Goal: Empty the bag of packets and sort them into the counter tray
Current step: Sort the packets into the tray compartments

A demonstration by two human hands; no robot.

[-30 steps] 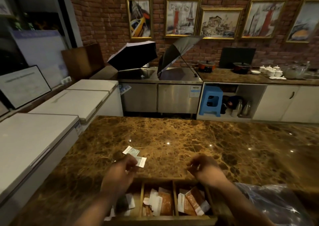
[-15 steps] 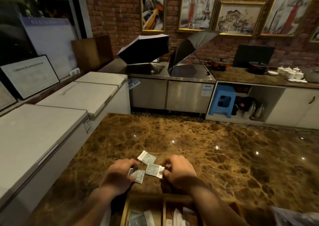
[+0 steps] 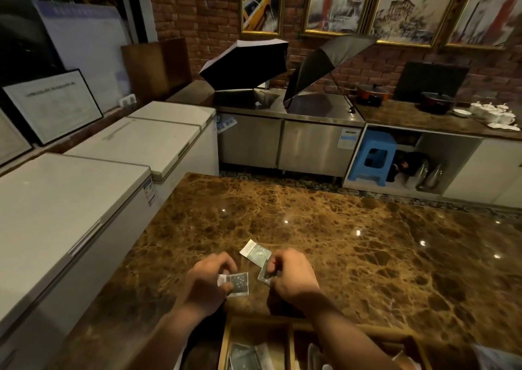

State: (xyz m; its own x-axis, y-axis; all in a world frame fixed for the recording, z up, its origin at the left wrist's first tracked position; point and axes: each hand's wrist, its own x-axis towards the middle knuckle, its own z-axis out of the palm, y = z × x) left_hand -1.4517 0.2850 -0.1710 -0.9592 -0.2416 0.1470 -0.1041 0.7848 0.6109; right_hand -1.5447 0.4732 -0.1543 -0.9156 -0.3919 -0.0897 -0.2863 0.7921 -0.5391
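Far left, white chest freezers point(image 3: 93, 177) run along the wall, well apart from my work. On the marble counter point(image 3: 353, 256) my left hand point(image 3: 210, 280) is curled, pinching one small silver packet point(image 3: 236, 283) by its left end, held just above the counter. Just right of it a second packet point(image 3: 255, 251) lies flat on the marble, a bit farther out. My right hand point(image 3: 292, 275) is curled too, pinching a third packet point(image 3: 265, 273) by its near end; that one tilts up toward the flat packet, and I can't tell if the two touch. Near edge, below both hands, sits the wooden tray point(image 3: 226, 344); its left compartment already has silver packets in it, and the next compartment to the right has something pale I can't make out. At the bottom right corner a bit of clear plastic shows, likely the bag point(image 3: 485, 354), mostly cut off. Step in hand, I'd say: gathering matching silver packets off the counter for sorting. Next move probably calls for picking up the flat one, then bringing all near and dropping them in the left compartment with their kind. My own forearms cross over the tray and hide most of it. Far back: two open umbrellas point(image 3: 245, 58), steel cabinets, a blue stool point(image 3: 371, 157).
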